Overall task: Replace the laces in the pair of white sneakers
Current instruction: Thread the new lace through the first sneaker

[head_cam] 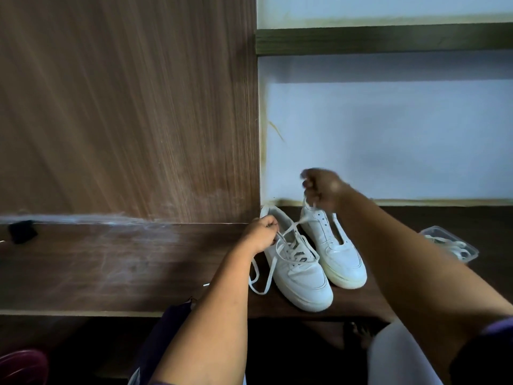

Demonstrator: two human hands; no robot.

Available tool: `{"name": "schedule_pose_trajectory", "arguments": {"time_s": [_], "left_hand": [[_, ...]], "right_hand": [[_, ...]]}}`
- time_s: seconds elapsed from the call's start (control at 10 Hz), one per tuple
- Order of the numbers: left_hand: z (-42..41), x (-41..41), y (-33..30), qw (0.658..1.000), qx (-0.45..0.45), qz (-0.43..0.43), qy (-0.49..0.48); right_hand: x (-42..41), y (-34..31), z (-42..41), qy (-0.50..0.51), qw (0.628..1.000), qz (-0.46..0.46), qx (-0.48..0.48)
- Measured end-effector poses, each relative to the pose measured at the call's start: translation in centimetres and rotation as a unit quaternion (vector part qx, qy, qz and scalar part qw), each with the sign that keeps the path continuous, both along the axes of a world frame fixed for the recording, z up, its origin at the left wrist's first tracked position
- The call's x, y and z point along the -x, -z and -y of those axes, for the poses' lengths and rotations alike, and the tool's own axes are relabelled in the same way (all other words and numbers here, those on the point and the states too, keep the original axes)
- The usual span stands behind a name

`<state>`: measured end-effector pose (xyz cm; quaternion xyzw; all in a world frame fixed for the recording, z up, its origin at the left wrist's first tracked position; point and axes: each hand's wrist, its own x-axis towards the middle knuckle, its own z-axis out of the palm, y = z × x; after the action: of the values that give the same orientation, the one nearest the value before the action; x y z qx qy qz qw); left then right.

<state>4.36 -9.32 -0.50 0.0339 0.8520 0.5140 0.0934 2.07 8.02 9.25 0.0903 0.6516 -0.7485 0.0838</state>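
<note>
Two white sneakers stand side by side on a dark wooden table, toes toward me. The left sneaker [301, 276] is partly laced with a white lace [261, 276] whose loose loop hangs off its left side. The right sneaker [337, 254] has open eyelets and no lace across the tongue. My left hand [261, 234] pinches one lace end beside the left sneaker's collar. My right hand [323, 191], raised above the right sneaker's heel and blurred, grips the other lace end, which stretches up from the left sneaker.
A clear plastic box [449, 245] with white laces inside sits on the table to the right of the sneakers. A wooden panel [125, 107] and a pale wall [388, 140] rise behind. The table's front edge [83, 312] runs below; a small black object [22, 232] lies far left.
</note>
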Motion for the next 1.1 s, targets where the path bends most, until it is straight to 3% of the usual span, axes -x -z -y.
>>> {"name": "schedule_pose_trajectory", "arguments": {"time_s": [0.1,0.2,0.3,0.4,0.5,0.6,0.7,0.8,0.9,1.0,1.1], "left_hand": [[0.1,-0.1,-0.1,1.0,0.013,-0.011,0.0],[0.1,-0.1,-0.1,1.0,0.023,-0.016,-0.002],[0.2,-0.1,0.1,0.999,0.041,-0.027,0.005],[0.2,-0.6,-0.4,0.998,0.049,-0.031,0.012],[0.2,-0.8,-0.8,0.998,0.047,-0.038,0.017],[0.2,-0.6,-0.8,0.997,0.064,-0.038,0.025],[0.3,-0.6,-1.1,0.997,0.076,-0.019,0.026],[0.2,-1.4,-2.0,0.996,0.068,0.053,0.031],[-0.2,-2.9,-2.6,0.978,0.137,0.142,0.061],[-0.3,-3.7,-1.8,0.962,0.199,0.168,0.083],[-0.3,-3.5,-1.8,0.976,0.105,0.186,0.038]], "right_hand": [[-0.8,3.2,1.2,-0.239,0.751,-0.144,-0.598],[-1.8,3.7,1.5,-0.267,0.649,-0.181,-0.689],[-1.1,3.6,0.8,-0.247,0.695,-0.198,-0.645],[0.7,1.6,-0.6,-0.072,0.771,-0.253,-0.58],[1.9,-1.2,-1.6,0.124,0.788,-0.289,-0.53],[2.7,-1.5,-1.0,0.156,0.78,-0.278,-0.538],[3.2,-1.2,1.0,0.145,0.835,-0.248,-0.469],[3.0,-1.4,3.1,0.039,0.961,-0.18,-0.204],[2.4,-0.4,4.4,-0.095,0.94,-0.155,-0.29],[1.5,1.0,4.5,-0.116,0.885,-0.173,-0.416],[-0.7,2.0,3.8,-0.097,0.923,-0.168,-0.333]]}}
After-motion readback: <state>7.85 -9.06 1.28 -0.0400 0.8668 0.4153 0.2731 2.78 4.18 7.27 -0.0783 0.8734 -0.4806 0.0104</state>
